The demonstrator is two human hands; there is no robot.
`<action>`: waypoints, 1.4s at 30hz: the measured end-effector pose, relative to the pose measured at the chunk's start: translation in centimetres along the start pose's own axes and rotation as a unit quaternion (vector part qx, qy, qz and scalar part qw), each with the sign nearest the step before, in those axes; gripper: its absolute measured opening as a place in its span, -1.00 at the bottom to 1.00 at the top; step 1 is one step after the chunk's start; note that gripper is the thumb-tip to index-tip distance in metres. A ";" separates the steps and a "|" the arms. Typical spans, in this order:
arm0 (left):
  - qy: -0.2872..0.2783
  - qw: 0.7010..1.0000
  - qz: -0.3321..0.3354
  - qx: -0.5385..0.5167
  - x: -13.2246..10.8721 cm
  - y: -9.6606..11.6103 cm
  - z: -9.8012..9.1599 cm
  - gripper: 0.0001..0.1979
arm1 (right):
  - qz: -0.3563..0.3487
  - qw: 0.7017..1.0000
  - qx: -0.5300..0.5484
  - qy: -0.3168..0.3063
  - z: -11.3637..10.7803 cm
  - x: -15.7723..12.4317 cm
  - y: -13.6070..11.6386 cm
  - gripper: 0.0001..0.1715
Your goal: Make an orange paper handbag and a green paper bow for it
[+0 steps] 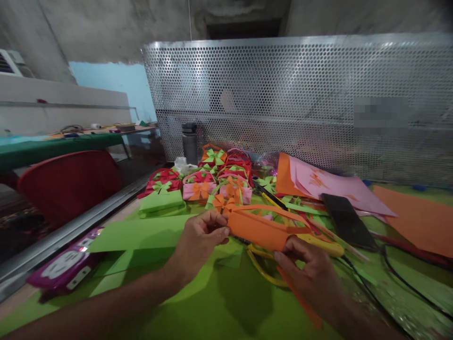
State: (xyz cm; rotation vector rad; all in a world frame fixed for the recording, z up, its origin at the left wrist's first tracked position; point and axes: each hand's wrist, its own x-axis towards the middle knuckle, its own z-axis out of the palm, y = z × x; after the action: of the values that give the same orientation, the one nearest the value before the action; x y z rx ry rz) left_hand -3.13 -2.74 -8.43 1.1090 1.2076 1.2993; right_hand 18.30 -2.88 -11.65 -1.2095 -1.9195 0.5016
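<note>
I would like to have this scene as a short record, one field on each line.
Left hand: pinches the left end of an orange paper piece
Right hand: grips the same piece near its lower right corner
Beyond the hands: small paper bags with bows, mostly red, pink and green; a dark bottle
Left side: purple object, light green sheet, red chair
Right side: dark phone, pink sheets
Background: perforated metal panel
</note>
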 end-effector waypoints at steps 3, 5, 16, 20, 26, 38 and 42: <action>-0.002 1.000 -0.003 0.000 0.1 -0.1 -0.1 -0.87 | 0.005 1.000 0.005 -0.001 -0.1 0.0 -0.1 -0.70; -0.001 1.000 -0.006 0.002 0.2 -0.1 -0.1 -0.86 | 0.008 1.000 0.010 -0.003 -0.2 0.0 -0.1 -0.70; -0.009 1.000 -0.002 0.020 0.6 -0.3 -0.4 -0.84 | 0.138 0.972 0.189 0.028 -0.9 1.3 -1.3 -0.73; -0.027 1.000 -0.002 0.007 0.7 -0.6 -0.5 -0.85 | 0.142 0.965 0.216 0.050 -1.0 1.5 -1.4 -0.78; -0.039 0.999 -0.023 0.021 0.3 -0.4 -0.1 -0.84 | 0.110 0.976 0.184 0.039 -1.0 1.6 -1.5 -0.77; -0.041 0.997 -0.001 0.059 -0.6 0.0 0.4 -0.85 | 0.003 0.999 0.032 0.035 -0.7 0.7 -1.2 -0.76; -0.040 0.998 0.023 0.045 -0.5 0.2 0.2 -0.85 | -0.014 0.999 0.018 0.040 -1.0 0.7 -1.2 -0.75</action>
State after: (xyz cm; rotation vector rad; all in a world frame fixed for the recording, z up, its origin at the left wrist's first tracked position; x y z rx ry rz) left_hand -2.87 -3.18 -8.21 1.2491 1.1973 1.2320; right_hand 18.21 -2.95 -9.97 -1.1614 -1.8486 0.4641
